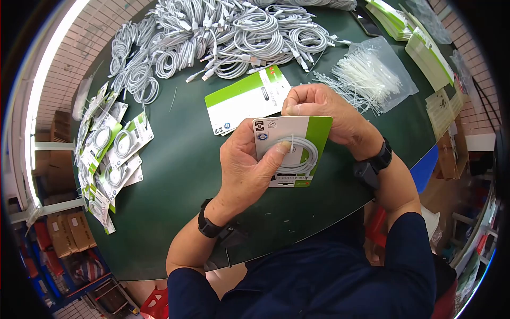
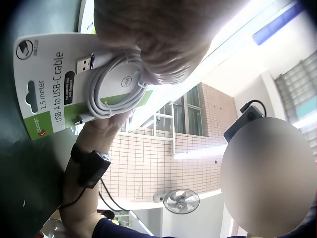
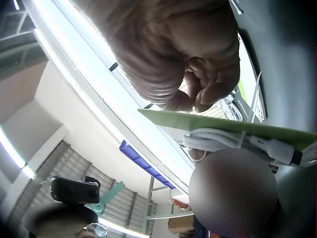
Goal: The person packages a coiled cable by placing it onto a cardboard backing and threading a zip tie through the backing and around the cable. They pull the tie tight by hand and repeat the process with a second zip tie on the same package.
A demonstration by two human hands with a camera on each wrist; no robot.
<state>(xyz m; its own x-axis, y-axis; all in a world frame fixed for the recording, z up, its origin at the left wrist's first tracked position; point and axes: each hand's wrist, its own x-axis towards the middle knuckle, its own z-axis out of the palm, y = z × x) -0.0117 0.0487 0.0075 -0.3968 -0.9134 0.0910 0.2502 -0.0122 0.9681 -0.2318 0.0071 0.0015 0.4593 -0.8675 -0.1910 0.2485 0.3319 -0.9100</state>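
My left hand grips a white and green packaging card with a coiled white USB-A to USB-C cable on its front. The thumb presses on the coil beside a thin cable tie that wraps it. In the left wrist view the USB-A plug lies against the card's print. Behind the card's edge is my right hand, its fingers curled in and thumb against them; I cannot tell what they pinch. A loose tie tail sticks out behind the card in the right wrist view.
More flat cards lie just beyond my hands. A heap of coiled cables fills the far side. An open bag of cable ties is at right, near stacked cards. Several carded cables are piled on the left.
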